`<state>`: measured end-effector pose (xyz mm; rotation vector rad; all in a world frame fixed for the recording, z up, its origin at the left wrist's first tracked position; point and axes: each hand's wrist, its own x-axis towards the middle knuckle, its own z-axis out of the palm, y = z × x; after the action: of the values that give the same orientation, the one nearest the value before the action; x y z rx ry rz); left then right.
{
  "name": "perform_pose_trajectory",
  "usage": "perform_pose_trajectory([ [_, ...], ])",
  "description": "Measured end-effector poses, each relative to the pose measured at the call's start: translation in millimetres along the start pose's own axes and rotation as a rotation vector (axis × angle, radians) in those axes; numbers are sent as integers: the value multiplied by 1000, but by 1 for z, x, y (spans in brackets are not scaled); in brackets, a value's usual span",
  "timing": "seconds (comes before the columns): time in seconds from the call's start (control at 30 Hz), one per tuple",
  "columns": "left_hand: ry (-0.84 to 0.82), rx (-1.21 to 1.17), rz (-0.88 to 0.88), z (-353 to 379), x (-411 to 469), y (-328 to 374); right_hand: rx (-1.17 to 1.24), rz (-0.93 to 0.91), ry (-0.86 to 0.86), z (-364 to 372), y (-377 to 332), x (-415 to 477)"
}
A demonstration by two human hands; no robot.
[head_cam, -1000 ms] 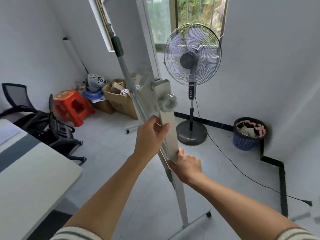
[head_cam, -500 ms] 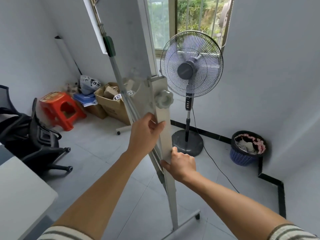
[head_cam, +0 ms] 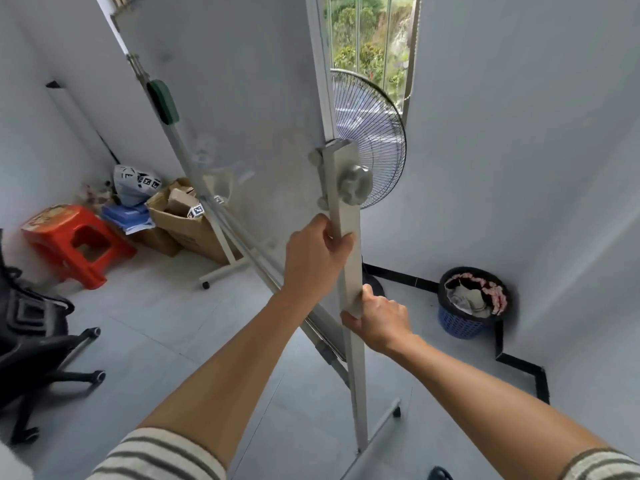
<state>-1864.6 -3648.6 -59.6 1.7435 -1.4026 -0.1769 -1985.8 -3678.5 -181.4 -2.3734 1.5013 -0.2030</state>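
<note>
Whiteboard post (head_cam: 346, 216): left hand (head_cam: 313, 258) fingers (head_cam: 341, 243) wrapped above, right hand (head_cam: 379, 318) gripping lower end.

The grey tiled floor (head_cam: 156, 323) is carrying the whiteboard stand (head_cam: 358, 393), which is resting on its castered feet, with a pedestal fan (head_cam: 375, 150) standing just behind it near the wall. Along the far left wall a red plastic stool (head_cam: 74, 244) is sitting near a stack of blue folders (head_cam: 126, 216) and an open cardboard box (head_cam: 183, 226). A black office chair (head_cam: 34, 341) is standing at the left edge, and a blue waste basket (head_cam: 467, 306) is sitting by the right wall.
</note>
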Motion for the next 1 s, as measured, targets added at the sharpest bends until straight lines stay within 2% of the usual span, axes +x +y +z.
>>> perform_pose_trajectory([
  [0.3, 13, 18, -33, 96, 68, 60, -45, -32, -28, -52, 105, 75],
  [0.53, -22, -22, -64, 169, 117, 90, -66, 10, -41, -82, 178, 128],
  [0.73, -85, -55, -92, 219, 156, 110, -40, 79, -62, -100, 228, 172],
  [1.0, -163, -68, -38, 258, 193, 125, -9, 166, -57, -107, 269, 205],
])
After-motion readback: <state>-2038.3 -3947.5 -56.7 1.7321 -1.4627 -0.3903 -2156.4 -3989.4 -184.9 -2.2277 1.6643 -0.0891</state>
